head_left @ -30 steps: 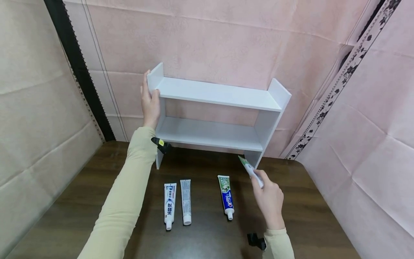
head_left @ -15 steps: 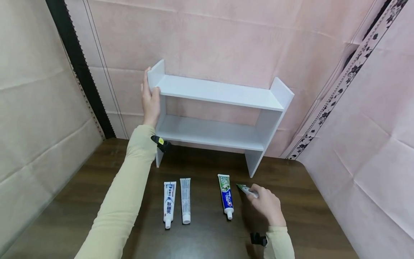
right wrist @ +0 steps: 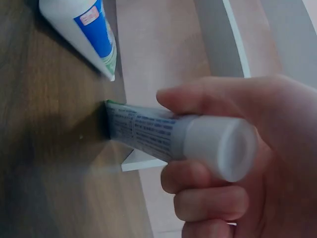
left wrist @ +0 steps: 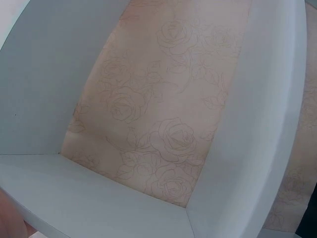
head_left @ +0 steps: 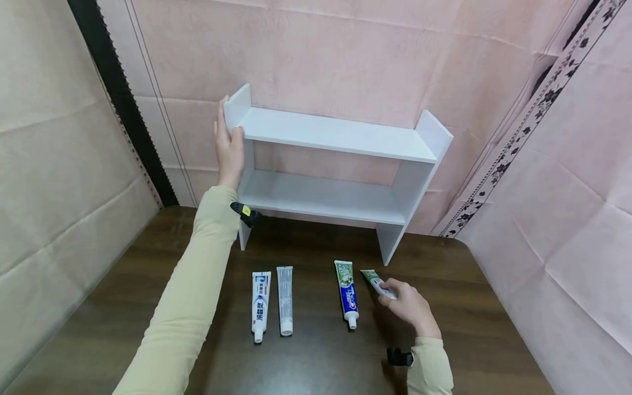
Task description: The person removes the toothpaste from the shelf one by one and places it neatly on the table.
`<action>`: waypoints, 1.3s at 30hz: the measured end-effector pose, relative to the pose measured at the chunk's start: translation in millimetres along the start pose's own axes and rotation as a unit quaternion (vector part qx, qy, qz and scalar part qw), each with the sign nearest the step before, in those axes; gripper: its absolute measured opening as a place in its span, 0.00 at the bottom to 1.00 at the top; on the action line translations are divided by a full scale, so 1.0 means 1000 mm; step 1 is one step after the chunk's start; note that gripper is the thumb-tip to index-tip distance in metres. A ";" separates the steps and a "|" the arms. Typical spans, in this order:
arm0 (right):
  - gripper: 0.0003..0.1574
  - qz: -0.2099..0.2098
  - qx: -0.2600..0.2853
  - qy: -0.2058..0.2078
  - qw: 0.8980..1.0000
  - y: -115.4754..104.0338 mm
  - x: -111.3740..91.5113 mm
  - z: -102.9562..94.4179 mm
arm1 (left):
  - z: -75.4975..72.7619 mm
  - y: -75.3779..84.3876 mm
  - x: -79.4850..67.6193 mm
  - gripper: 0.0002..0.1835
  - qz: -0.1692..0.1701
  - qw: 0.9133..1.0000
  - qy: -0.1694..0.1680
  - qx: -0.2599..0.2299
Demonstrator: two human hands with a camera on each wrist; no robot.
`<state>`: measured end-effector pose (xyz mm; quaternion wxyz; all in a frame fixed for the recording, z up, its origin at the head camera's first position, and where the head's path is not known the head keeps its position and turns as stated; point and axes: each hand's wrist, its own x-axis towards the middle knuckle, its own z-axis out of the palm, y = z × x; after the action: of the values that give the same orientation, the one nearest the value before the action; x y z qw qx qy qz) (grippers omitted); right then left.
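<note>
My left hand [head_left: 229, 151] grips the left side panel of a white two-tier shelf [head_left: 326, 203], thumb in front and fingers behind. In the right wrist view, my right hand [right wrist: 213, 198] pinches a toothpaste tube [right wrist: 148, 131] near its white cap, between thumb and curled fingers. The tube's flat green end points at the table, close to the surface; contact cannot be told. Left of it lies a green and blue toothpaste tube [head_left: 347, 293]. Farther left are a white and blue toothpaste tube [head_left: 260, 304] and a pale printed toothpaste tube [head_left: 285, 302], side by side.
The dark wooden table [head_left: 316, 362] extends under everything. Behind the shelf hangs a pink cloth backdrop [head_left: 336, 60]. Cloth walls close off the left and right sides. Both shelf boards bear nothing.
My right hand has lowered the toothpaste tube from beside the shelf's right leg to the table area right of the green and blue tube. My left hand keeps its grip on the shelf.
</note>
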<state>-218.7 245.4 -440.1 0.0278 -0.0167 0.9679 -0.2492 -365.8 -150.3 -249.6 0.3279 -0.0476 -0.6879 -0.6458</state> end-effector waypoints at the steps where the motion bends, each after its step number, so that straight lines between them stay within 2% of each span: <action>1: 0.20 -0.003 0.003 -0.004 1.000 0.001 0.000 0.000 | 0.000 0.003 -0.002 0.35 -0.003 1.000 -0.001 -0.002; 5: 0.23 -0.009 0.021 -0.027 0.999 0.006 0.000 0.001 | -0.002 0.012 -0.009 0.35 -0.009 1.000 0.005 -0.005; 11: 0.25 0.005 0.042 -0.057 0.998 0.009 -0.002 0.003 | -0.004 0.009 -0.012 0.35 -0.008 1.000 0.010 -0.010; 15: 0.29 0.017 0.075 -0.081 0.994 0.011 -0.001 0.007 | -0.005 0.007 -0.010 0.35 0.002 1.000 0.010 -0.019; 20: 0.33 0.028 0.126 -0.137 0.982 0.020 0.003 0.016 | -0.006 0.008 -0.008 0.36 0.007 1.000 0.010 -0.019; 25: 0.29 0.004 0.176 -0.186 0.967 0.030 0.007 0.022 | -0.008 0.007 -0.007 0.35 0.006 1.000 0.013 -0.015; 33: 0.28 0.006 0.190 -0.181 0.965 0.031 0.010 0.028 | -0.009 0.005 -0.006 0.35 -0.001 1.000 0.006 -0.007; 39: 0.29 0.015 0.207 -0.194 0.959 0.038 0.006 0.035 | -0.012 0.001 -0.012 0.35 -0.010 1.000 0.001 -0.003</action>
<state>-222.7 261.2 -489.5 0.2215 -0.0437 0.8715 -0.4354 -351.4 -157.1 -255.1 0.3222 -0.0416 -0.6859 -0.6512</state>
